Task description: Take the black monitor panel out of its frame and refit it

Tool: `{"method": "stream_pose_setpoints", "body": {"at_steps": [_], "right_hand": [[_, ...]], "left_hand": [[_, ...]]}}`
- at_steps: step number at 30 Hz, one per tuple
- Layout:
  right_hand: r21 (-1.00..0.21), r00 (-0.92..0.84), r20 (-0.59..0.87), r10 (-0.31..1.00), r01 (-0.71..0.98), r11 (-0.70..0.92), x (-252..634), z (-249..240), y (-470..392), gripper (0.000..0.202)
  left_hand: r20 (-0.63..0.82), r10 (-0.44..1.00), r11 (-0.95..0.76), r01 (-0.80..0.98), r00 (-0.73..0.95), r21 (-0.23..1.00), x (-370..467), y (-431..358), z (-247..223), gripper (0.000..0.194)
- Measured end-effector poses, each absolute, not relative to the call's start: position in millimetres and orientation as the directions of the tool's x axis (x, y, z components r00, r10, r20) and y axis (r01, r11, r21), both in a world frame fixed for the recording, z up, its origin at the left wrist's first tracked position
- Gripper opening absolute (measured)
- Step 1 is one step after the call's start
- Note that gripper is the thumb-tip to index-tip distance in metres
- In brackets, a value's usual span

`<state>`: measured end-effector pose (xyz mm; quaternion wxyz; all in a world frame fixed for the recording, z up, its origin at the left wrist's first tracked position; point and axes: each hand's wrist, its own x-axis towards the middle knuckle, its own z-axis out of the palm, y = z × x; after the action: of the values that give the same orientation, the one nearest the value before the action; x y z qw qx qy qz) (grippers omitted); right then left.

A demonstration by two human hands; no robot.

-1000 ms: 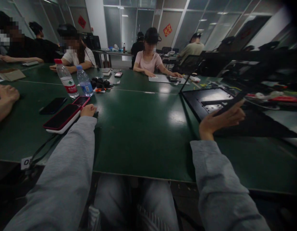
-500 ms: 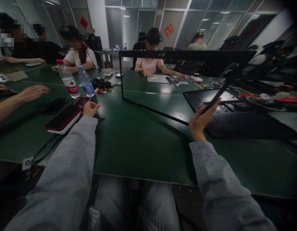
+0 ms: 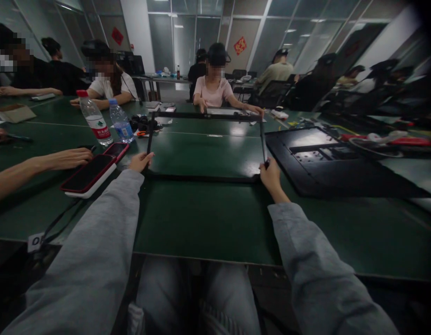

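Observation:
A thin black rectangular frame (image 3: pixel 204 178), like a screen bezel, is held by its two short sides just above the green table (image 3: pixel 208 218). Its far edge is tilted up, and the tabletop shows through its middle. My left hand (image 3: pixel 140 162) grips the left side near the lower corner. On the right side, my right hand (image 3: pixel 271 176) has its fingers closed round the strip. To the right of that hand lies a large flat black panel (image 3: pixel 351 172) with a cut-out section that shows small parts.
Left of my left hand lie a red-edged phone (image 3: pixel 88 173) on a white block and two water bottles (image 3: pixel 98 123). Another person's hand (image 3: pixel 72 158) reaches in beside the phone. Across the table sits a person in pink (image 3: pixel 213 90). Red and white cables (image 3: pixel 393 139) lie far right.
The frame has swung down and left, from steeply raised in my right hand to nearly level. My left hand has taken hold of its left side. The neighbour's hand has moved right.

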<state>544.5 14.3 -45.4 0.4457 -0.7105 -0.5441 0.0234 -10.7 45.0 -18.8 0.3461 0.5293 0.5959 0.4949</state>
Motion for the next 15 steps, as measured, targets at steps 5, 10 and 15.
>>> {"method": "stream_pose_setpoints", "body": {"at_steps": [5, 10, 15], "right_hand": [[-0.671, 0.358, 0.355, 0.864, 0.741, -0.031, 547, -50, 18, 0.059], [-0.697, 0.326, 0.401, 0.856, 0.715, 0.055, 548, -55, 22, 0.061], [-0.717, 0.259, 0.407, 0.876, 0.685, 0.13, 549, -60, 26, 0.06]], "left_hand": [[0.11, 0.961, 0.073, 0.616, -0.254, 0.785, -10, 42, -15, 0.028], [0.166, 0.953, 0.174, 0.907, -0.253, 0.384, -10, 28, -5, 0.039], [0.14, 0.955, 0.223, 0.943, -0.263, 0.248, -9, 25, -5, 0.045]]}}
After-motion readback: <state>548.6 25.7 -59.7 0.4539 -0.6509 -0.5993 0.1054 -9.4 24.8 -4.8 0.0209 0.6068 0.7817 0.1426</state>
